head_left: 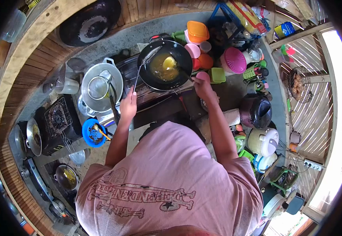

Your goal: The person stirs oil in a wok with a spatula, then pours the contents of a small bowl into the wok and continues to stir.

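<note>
A black wok sits on the stove in front of me, with yellowish oil and a pale yellow piece of food in it. My left hand is closed around the thin handle of a long metal cooking utensil, which rests across the wok's left rim. At the wok's right side, my right hand grips a dark-handled cooking utensil that reaches into the oil. The far end of that one is hard to make out.
Left of the wok stands a large metal pot with a strainer on it. Nearby is a blue bowl of dark sauce. Plastic containers crowd the back right, beside a pink lidded tub. A rice cooker stands right.
</note>
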`<action>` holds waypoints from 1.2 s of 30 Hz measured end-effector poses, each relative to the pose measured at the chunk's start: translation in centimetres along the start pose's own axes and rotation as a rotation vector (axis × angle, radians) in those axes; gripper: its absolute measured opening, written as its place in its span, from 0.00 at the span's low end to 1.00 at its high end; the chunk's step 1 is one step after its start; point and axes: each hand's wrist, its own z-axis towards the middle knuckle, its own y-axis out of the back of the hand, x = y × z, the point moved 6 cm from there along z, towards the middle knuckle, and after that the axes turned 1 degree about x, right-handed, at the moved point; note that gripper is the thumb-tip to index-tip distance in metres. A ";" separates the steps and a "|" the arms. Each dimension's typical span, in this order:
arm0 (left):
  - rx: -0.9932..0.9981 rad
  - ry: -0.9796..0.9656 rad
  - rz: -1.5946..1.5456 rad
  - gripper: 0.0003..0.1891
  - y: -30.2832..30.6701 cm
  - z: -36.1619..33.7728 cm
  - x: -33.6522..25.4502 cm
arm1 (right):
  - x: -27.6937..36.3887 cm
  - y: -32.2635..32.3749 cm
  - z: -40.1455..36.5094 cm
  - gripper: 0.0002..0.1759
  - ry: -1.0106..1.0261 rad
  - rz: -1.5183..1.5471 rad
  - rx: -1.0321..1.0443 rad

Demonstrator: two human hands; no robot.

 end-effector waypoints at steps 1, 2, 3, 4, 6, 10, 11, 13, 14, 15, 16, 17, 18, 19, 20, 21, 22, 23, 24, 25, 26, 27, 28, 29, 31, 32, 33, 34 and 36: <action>-0.039 -0.040 -0.027 0.25 0.0 0.0 -0.1 | 0.8 0.1 -0.3 0.19 -0.031 0.093 0.052; -0.045 -0.037 -0.026 0.25 0.0 0.1 0.2 | 1.6 0.7 -0.8 0.19 -0.025 0.095 0.054; -0.027 -0.016 -0.001 0.25 0.1 0.0 0.0 | 4.6 2.5 -1.3 0.19 -0.109 0.061 0.123; -0.009 0.005 0.025 0.25 0.1 0.0 0.0 | 6.0 3.3 -1.6 0.19 -0.192 0.026 0.190; -0.026 -0.009 -0.009 0.25 0.2 0.0 0.1 | 5.6 3.6 -2.0 0.19 -0.140 0.045 0.132; -0.002 0.022 -0.008 0.25 0.3 0.1 -0.2 | 4.9 4.8 -2.0 0.19 -0.052 0.048 -0.001; 0.008 0.034 -0.002 0.25 0.3 0.1 -0.1 | 4.7 4.8 -1.9 0.19 -0.054 0.051 -0.001; 0.002 0.022 0.006 0.25 0.3 0.1 0.1 | 4.5 5.3 -1.6 0.18 -0.058 -0.017 -0.067; -0.007 0.010 0.011 0.25 0.3 0.2 0.1 | 4.4 5.2 -1.5 0.18 -0.061 -0.016 -0.067; -0.005 0.011 0.013 0.25 0.4 0.2 0.0 | 4.4 5.4 -1.5 0.18 -0.083 -0.044 -0.089; -0.009 0.009 0.010 0.26 0.5 0.1 -0.1 | 4.4 5.7 -1.6 0.18 -0.105 -0.072 -0.110; -0.013 0.006 0.007 0.26 0.6 0.1 -0.2 | 4.6 5.7 -1.7 0.18 -0.109 -0.070 -0.109; -0.010 0.006 0.011 0.26 0.7 0.0 -0.4 | 4.6 5.9 -1.9 0.18 -0.125 -0.083 -0.119; -0.004 0.012 0.007 0.26 0.8 -0.1 -0.5 | 4.6 6.0 -2.0 0.18 -0.140 -0.095 -0.130; 0.003 0.017 0.004 0.26 0.9 -0.2 -0.5 | 4.6 5.9 -2.2 0.18 -0.144 -0.093 -0.131; 0.006 0.016 0.006 0.26 0.8 -0.2 -0.5 | 4.7 5.9 -2.4 0.19 -0.117 -0.099 -0.162; 0.002 0.019 0.015 0.25 0.8 -0.2 -0.3 | 4.8 6.0 -2.6 0.19 -0.090 -0.105 -0.194; -0.002 0.020 0.024 0.25 0.8 -0.2 -0.3 | 4.7 6.0 -2.8 0.19 -0.093 -0.103 -0.195; -0.001 0.018 0.026 0.25 0.9 -0.3 -0.4 | 4.7 5.9 -3.0 0.19 -0.096 -0.145 -0.182; -0.002 0.012 0.017 0.25 1.0 -0.4 -0.5 | 4.6 5.8 -3.2 0.19 -0.100 -0.187 -0.169; -0.002 0.006 0.008 0.25 1.1 -0.5 -0.5 | 4.6 5.8 -3.5 0.19 -0.104 -0.185 -0.170; 0.003 0.002 0.013 0.25 1.1 -0.5 -0.4 | 4.9 5.7 -3.8 0.19 -0.083 -0.184 -0.172; -0.003 -0.008 0.007 0.25 1.0 -0.5 -0.3 | 5.2 5.8 -4.0 0.19 -0.060 -0.185 -0.172; -0.010 -0.019 0.000 0.25 1.0 -0.5 -0.2 | 5.3 5.9 -4.3 0.19 -0.065 -0.184 -0.174; -0.010 -0.023 0.003 0.25 0.8 -0.5 0.0 | 5.8 5.7 -4.9 0.20 -0.058 -0.215 -0.141; -0.015 -0.025 0.005 0.25 0.8 -0.5 0.1 | 5.9 5.7 -5.2 0.20 -0.063 -0.213 -0.142; -0.010 -0.027 0.009 0.25 0.9 -0.5 0.0 | 6.2 5.7 -5.4 0.20 -0.031 -0.197 -0.146; -0.011 -0.037 0.006 0.25 0.9 -0.6 -0.1 | 6.6 5.7 -5.7 0.20 0.002 -0.182 -0.149; -0.007 -0.048 0.007 0.24 0.8 -0.7 -0.4 | 6.8 5.7 -6.1 0.20 -0.046 -0.222 -0.101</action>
